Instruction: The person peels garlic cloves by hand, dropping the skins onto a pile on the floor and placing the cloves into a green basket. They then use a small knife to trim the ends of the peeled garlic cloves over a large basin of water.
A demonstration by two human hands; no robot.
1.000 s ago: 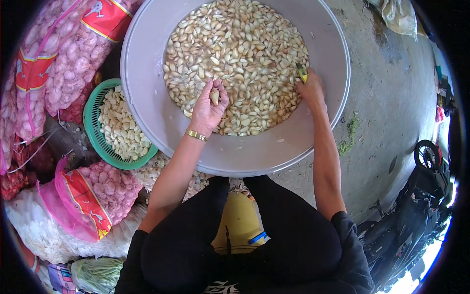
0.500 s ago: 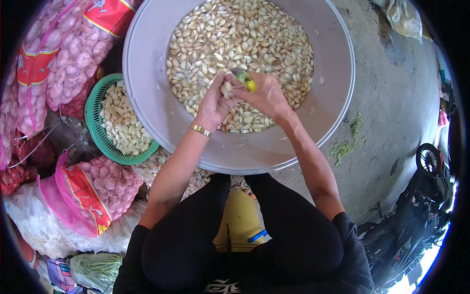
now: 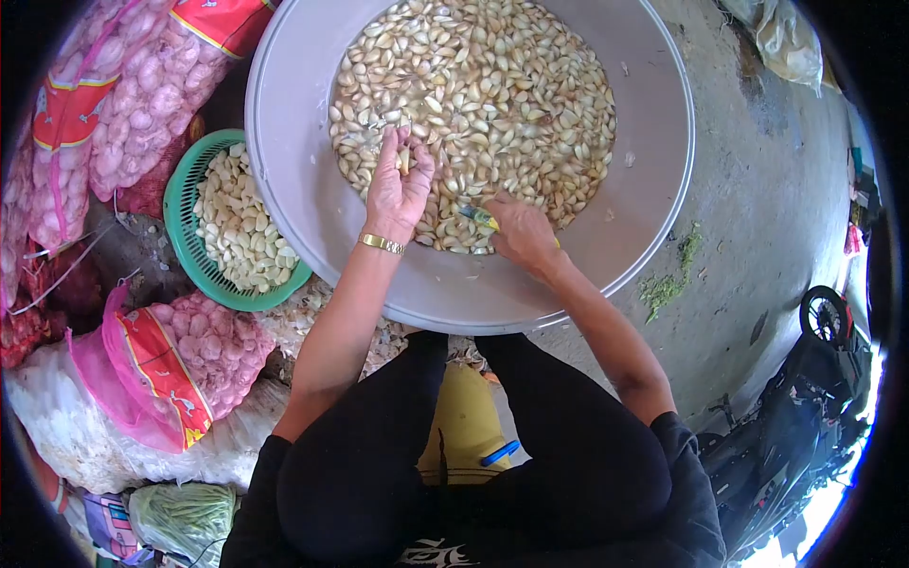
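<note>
A wide grey basin (image 3: 644, 170) holds a broad layer of unpeeled garlic cloves (image 3: 492, 104). Over its left part, my left hand (image 3: 400, 185) is palm up, its curled fingers pinching a garlic clove (image 3: 404, 159). A gold band circles that wrist. My right hand (image 3: 525, 235) is closed around a small yellow-and-green knife (image 3: 481, 218), low over the cloves and apart from the left hand. The knife's blade is hard to make out. Left of the basin, a green basket (image 3: 180, 213) contains pale peeled cloves (image 3: 237, 222).
Pink mesh bags of garlic (image 3: 142, 114) stand at the upper left, with another open bag (image 3: 213, 355) below the basket. Garlic skins litter the floor by the basin. A black motorcycle (image 3: 795, 426) is at the lower right, and green scraps (image 3: 674, 275) lie on the floor.
My hands have moved apart. The right one, with the knife, went down and slightly right; the left one shifted a little left and up, with its palm turned upward.
</note>
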